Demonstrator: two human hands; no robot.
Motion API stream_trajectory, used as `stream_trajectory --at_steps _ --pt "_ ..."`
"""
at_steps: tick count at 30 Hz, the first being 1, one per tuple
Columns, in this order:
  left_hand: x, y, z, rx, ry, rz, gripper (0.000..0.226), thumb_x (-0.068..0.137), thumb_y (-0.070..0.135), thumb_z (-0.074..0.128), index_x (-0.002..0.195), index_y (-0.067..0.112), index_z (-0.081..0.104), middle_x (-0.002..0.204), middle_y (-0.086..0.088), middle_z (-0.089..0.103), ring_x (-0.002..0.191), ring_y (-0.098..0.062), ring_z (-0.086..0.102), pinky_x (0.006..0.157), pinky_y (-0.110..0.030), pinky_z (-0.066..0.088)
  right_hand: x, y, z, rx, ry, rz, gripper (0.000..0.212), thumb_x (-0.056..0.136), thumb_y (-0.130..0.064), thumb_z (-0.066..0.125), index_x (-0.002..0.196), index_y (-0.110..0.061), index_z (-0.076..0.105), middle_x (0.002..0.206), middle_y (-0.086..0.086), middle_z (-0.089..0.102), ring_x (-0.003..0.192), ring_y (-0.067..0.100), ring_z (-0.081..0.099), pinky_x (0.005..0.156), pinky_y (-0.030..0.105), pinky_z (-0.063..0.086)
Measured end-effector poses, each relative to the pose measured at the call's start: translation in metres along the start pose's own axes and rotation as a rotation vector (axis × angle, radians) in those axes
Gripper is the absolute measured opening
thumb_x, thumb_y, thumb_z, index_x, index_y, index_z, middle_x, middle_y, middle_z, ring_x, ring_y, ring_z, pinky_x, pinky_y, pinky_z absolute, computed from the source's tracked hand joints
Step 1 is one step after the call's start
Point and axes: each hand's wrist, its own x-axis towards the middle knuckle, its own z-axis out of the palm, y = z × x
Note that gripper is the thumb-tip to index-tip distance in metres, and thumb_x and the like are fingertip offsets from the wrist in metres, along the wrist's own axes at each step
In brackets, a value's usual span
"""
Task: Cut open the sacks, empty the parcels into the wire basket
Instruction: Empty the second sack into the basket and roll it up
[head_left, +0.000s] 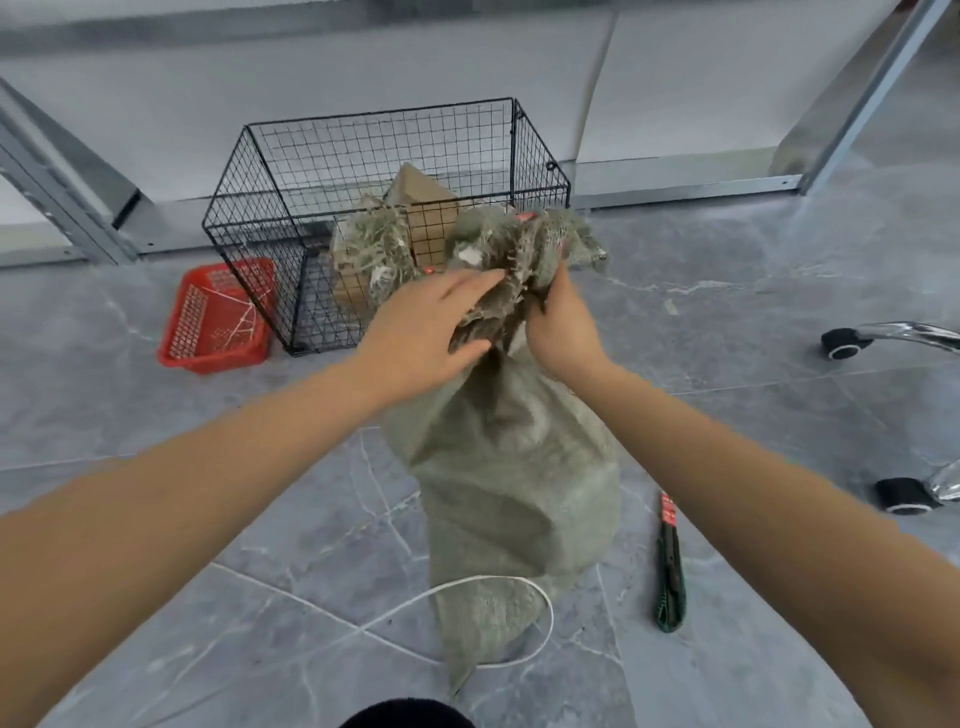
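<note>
A grey-green woven sack (511, 483) stands on the floor in front of me, full and lumpy, with a frayed mouth bunched at the top. My right hand (558, 325) grips that bunched neck. My left hand (423, 330) lies on the frayed mouth, fingers mostly straight and the thumb tucked under a fold. Behind the sack stands the black wire basket (291, 171), holding brown cardboard parcels (423, 208) and another frayed sack (376, 254). A green and black utility knife (670, 566) lies on the floor to the right of the sack.
A red plastic basket (218, 317) sits left of the wire basket. A white cord (545, 613) loops on the tiles around the sack's base. Chair casters (906, 496) and chrome legs show at the right edge. Metal shelf legs (78, 197) stand along the wall.
</note>
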Motion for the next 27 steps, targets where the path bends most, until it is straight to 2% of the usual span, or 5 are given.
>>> stream_trajectory --at_steps 4,8,16,22,27 --pt "-0.022 -0.015 0.011 0.248 0.412 0.147 0.045 0.075 0.028 0.055 0.117 0.013 0.048 0.118 -0.006 0.059 0.113 -0.020 0.045 0.090 -0.036 0.027 0.015 -0.020 0.002 0.149 -0.089 -0.043 0.071 0.090 -0.001 0.044 0.147 -0.010 0.002 0.139 0.014 0.043 0.125 0.029 0.047 0.103 0.045 0.041" --pt "-0.049 -0.025 0.041 0.218 0.150 0.321 0.034 0.079 0.040 0.047 0.089 0.013 0.064 0.092 -0.006 0.065 0.087 -0.022 0.059 0.073 -0.033 0.046 0.016 -0.010 -0.013 -0.602 -0.285 -0.115 0.047 0.089 -0.016 0.048 0.134 -0.004 0.040 0.117 0.018 0.057 0.109 0.037 0.053 0.077 0.039 0.049" --pt "-0.052 -0.031 0.069 0.035 -0.318 -0.435 0.108 0.065 0.063 0.067 0.147 0.027 0.005 0.152 -0.013 -0.004 0.140 -0.034 0.003 0.111 -0.048 0.022 -0.028 0.034 -0.030 -0.819 -0.757 0.310 0.110 0.072 -0.057 0.067 0.148 -0.019 -0.002 0.149 0.015 0.029 0.133 0.033 0.035 0.106 0.043 0.035" --pt "-0.048 -0.040 0.085 -0.683 -0.338 -0.851 0.079 0.076 0.019 0.073 0.141 0.008 0.029 0.141 -0.012 0.041 0.126 -0.029 0.043 0.103 -0.034 0.037 -0.045 0.051 -0.008 -0.568 -0.313 0.175 0.039 0.084 -0.020 0.063 0.119 -0.008 0.052 0.105 0.016 0.064 0.097 0.033 0.060 0.075 0.039 0.051" --pt "-0.030 -0.060 0.053 -0.718 -0.106 -0.807 0.026 0.084 0.009 0.063 0.062 0.012 0.050 0.059 0.000 0.045 0.073 -0.020 0.047 0.054 -0.029 0.031 -0.023 0.020 -0.019 -0.325 -0.134 0.130 0.020 0.089 -0.005 0.050 0.071 -0.013 0.052 0.059 0.000 0.049 0.060 0.023 0.047 0.041 0.018 0.028"
